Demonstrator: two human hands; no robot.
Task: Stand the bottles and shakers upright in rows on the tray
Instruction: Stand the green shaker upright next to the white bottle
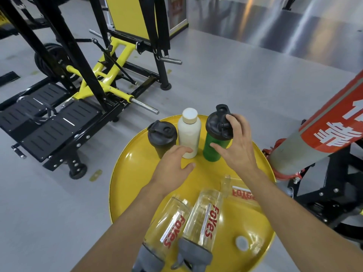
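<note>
A: Landmark is the yellow round tray (125, 173). Left of it?

B: Grey smooth gym floor (49, 203); past the tray's far-left edge a black-and-yellow weight machine (84, 75) with black foot plates and chrome bar ends.

A: On the tray, left to right?

B: Far row, upright: black shaker (160, 141), then white bottle (189, 134) just beside it, then green shaker (213, 142) with a black lid. Near side: three clear bottles lying down with red lettering. Left clear bottle (167, 230) and middle clear bottle (204, 218) lie side by side, grey caps toward the tray's near edge. Right clear bottle (238, 195) lies partly under the right forearm, neck pointing to the tray's far side.

A: Hands?

B: Left hand (172, 163) is relaxed, fingers loose, hovering over the tray at the base of the white bottle; contact unclear, grips nothing visible. Right hand (235, 142) is wrapped on the green shaker, fingertips over the lid, thumb on the green body.

A: Right of the tray?

B: A grey post with a red band (324, 132) leans just beside the tray's right rim, black frame below it. Far behind, shiny floor with glare.
</note>
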